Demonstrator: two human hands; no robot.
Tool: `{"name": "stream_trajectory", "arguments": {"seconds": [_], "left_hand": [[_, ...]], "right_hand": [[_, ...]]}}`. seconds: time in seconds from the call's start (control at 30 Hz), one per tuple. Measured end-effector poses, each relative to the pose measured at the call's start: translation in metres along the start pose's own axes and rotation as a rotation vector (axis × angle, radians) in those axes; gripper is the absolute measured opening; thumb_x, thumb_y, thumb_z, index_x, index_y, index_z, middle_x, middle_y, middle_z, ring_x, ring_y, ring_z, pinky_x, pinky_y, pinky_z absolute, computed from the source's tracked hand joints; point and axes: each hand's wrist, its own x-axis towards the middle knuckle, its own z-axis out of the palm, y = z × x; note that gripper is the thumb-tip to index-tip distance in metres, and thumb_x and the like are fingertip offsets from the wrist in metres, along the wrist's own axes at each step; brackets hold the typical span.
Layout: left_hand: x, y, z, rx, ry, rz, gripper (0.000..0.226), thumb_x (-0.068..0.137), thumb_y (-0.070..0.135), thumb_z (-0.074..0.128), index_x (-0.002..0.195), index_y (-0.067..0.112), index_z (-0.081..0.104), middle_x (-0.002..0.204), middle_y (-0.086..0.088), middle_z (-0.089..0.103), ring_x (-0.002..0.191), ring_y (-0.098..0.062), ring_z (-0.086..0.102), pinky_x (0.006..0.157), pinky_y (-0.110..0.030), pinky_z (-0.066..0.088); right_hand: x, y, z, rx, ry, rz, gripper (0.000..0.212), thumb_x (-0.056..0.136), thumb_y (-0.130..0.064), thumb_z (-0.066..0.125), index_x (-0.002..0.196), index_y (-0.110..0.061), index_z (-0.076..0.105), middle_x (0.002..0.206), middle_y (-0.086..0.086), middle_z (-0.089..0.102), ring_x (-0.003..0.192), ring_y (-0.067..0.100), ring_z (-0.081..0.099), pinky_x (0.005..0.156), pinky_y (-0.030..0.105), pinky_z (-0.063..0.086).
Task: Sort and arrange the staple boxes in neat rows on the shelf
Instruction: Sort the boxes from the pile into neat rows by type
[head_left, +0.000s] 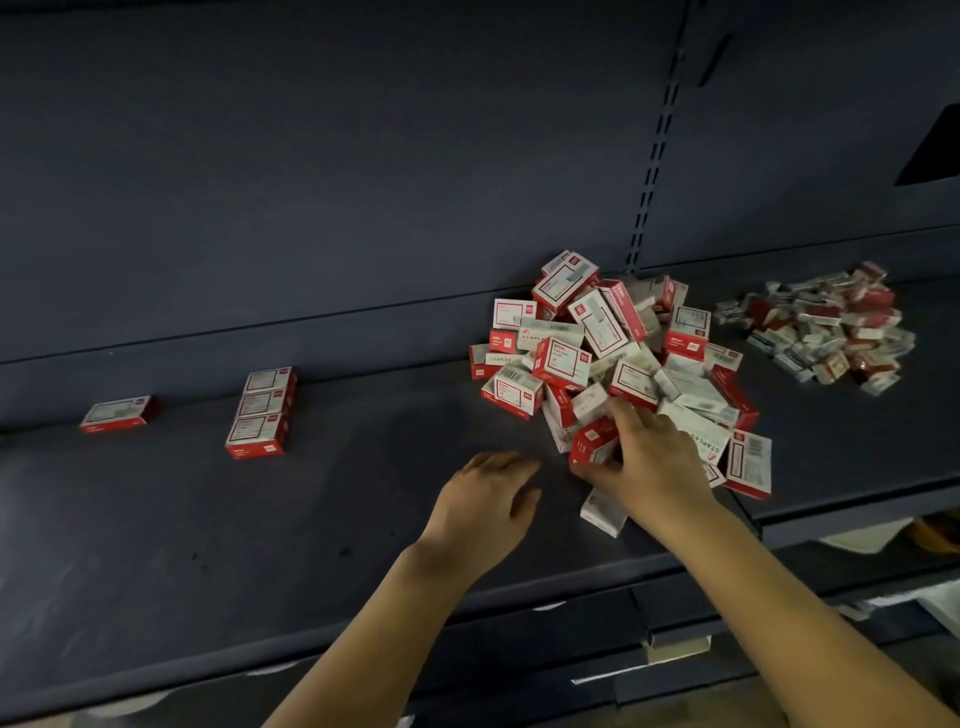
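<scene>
Shelf (260, 519): right hand (649, 462) seemingly grips red box (592, 441).

On the dark grey metal shelf (260, 530), a large jumbled heap of red-and-white cardboard staple boxes (613, 358) lies right of centre, boxes tilted and overlapping at all angles, with one red-and-white box (592, 444) at its near edge gripped in the right hand (649, 457). Farther right, apart from the heap, lies a second loose pile of smaller red-and-white boxes (826, 327), too blurred to read, possibly a different size. To the left, a column of three flat red-and-white boxes (261, 413) sits touching end to end, and a single flat box (119, 414) lies well apart at far left.
</scene>
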Motion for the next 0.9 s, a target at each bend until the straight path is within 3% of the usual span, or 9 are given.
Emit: {"name": "stream_trajectory", "arguments": {"seconds": [0.17, 0.33, 0.37, 0.4, 0.47, 0.6, 0.7, 0.8, 0.9], "left_hand": [[0.002, 0.004, 0.0, -0.018, 0.004, -0.018, 0.039, 0.096, 0.028, 0.047, 0.133, 0.018, 0.05, 0.133, 0.004, 0.053, 0.124, -0.012, 0.043, 0.1, -0.025, 0.038], [0.003, 0.008, 0.001, -0.158, 0.042, -0.069, 0.038, 0.093, 0.024, 0.053, 0.131, 0.019, 0.053, 0.128, 0.004, 0.056, 0.119, -0.009, 0.049, 0.097, -0.018, 0.038], [0.004, 0.009, 0.001, -0.204, 0.061, -0.088, 0.038, 0.093, 0.022, 0.055, 0.131, 0.018, 0.053, 0.127, 0.004, 0.057, 0.117, -0.009, 0.051, 0.096, -0.017, 0.038], [0.004, 0.009, 0.0, -0.241, 0.072, -0.109, 0.039, 0.092, 0.022, 0.056, 0.131, 0.018, 0.053, 0.127, 0.004, 0.057, 0.116, -0.008, 0.051, 0.095, -0.015, 0.038], [0.005, 0.01, 0.001, -0.286, 0.082, -0.14, 0.04, 0.092, 0.022, 0.056, 0.132, 0.019, 0.052, 0.126, 0.005, 0.057, 0.114, -0.005, 0.052, 0.091, -0.011, 0.038], [0.006, 0.01, 0.007, -0.357, 0.083, -0.186, 0.039, 0.092, 0.021, 0.057, 0.13, 0.021, 0.053, 0.123, 0.006, 0.059, 0.11, 0.0, 0.051, 0.081, 0.0, 0.033], [0.006, 0.012, 0.013, -0.448, 0.074, -0.225, 0.039, 0.091, 0.02, 0.058, 0.13, 0.019, 0.054, 0.121, 0.005, 0.06, 0.109, 0.0, 0.053, 0.084, 0.001, 0.034], [0.008, 0.018, 0.015, -0.625, 0.042, -0.287, 0.04, 0.09, 0.017, 0.059, 0.13, 0.017, 0.052, 0.116, 0.004, 0.062, 0.109, -0.003, 0.056, 0.09, -0.008, 0.041], [0.012, 0.027, 0.015, -0.795, 0.066, -0.326, 0.034, 0.09, 0.011, 0.059, 0.121, 0.023, 0.053, 0.102, 0.012, 0.064, 0.096, 0.006, 0.06, 0.081, -0.007, 0.044]], "right_hand": [[0.007, 0.004, 0.013, -0.006, 0.116, -0.009, 0.06, 0.083, -0.044, 0.06, 0.13, -0.016, 0.039, 0.123, 0.001, 0.056, 0.114, 0.021, 0.05, 0.09, 0.036, 0.034], [0.006, 0.011, 0.02, 0.237, 0.16, -0.057, 0.059, 0.077, -0.031, 0.071, 0.128, -0.014, 0.045, 0.115, -0.001, 0.062, 0.106, 0.019, 0.058, 0.091, 0.036, 0.04], [0.005, 0.012, 0.018, 0.326, 0.162, -0.071, 0.06, 0.076, -0.027, 0.074, 0.127, -0.014, 0.046, 0.112, -0.003, 0.063, 0.104, 0.016, 0.059, 0.091, 0.032, 0.043], [0.004, 0.013, 0.015, 0.421, 0.158, -0.072, 0.059, 0.075, -0.022, 0.075, 0.127, -0.014, 0.047, 0.109, -0.008, 0.062, 0.099, 0.009, 0.058, 0.089, 0.018, 0.043], [0.001, 0.015, 0.009, 0.591, 0.127, -0.036, 0.058, 0.076, -0.013, 0.074, 0.127, -0.018, 0.048, 0.101, -0.02, 0.055, 0.092, -0.005, 0.05, 0.079, -0.002, 0.033], [0.0, 0.021, 0.007, 0.844, 0.083, 0.005, 0.059, 0.076, -0.006, 0.072, 0.123, -0.03, 0.047, 0.104, -0.029, 0.053, 0.105, -0.005, 0.049, 0.086, 0.012, 0.037], [-0.001, 0.027, 0.005, 0.995, 0.021, -0.031, 0.058, 0.075, 0.0, 0.071, 0.113, -0.038, 0.048, 0.111, -0.022, 0.058, 0.108, -0.006, 0.053, 0.088, 0.014, 0.041], [0.0, 0.032, 0.002, 1.129, 0.022, -0.055, 0.056, 0.072, 0.008, 0.069, 0.109, -0.03, 0.051, 0.113, -0.012, 0.062, 0.107, 0.0, 0.057, 0.091, 0.022, 0.047], [0.003, 0.034, 0.004, 1.251, 0.05, -0.063, 0.053, 0.071, 0.014, 0.066, 0.109, -0.02, 0.052, 0.115, -0.002, 0.063, 0.107, 0.006, 0.06, 0.091, 0.024, 0.049]]}}
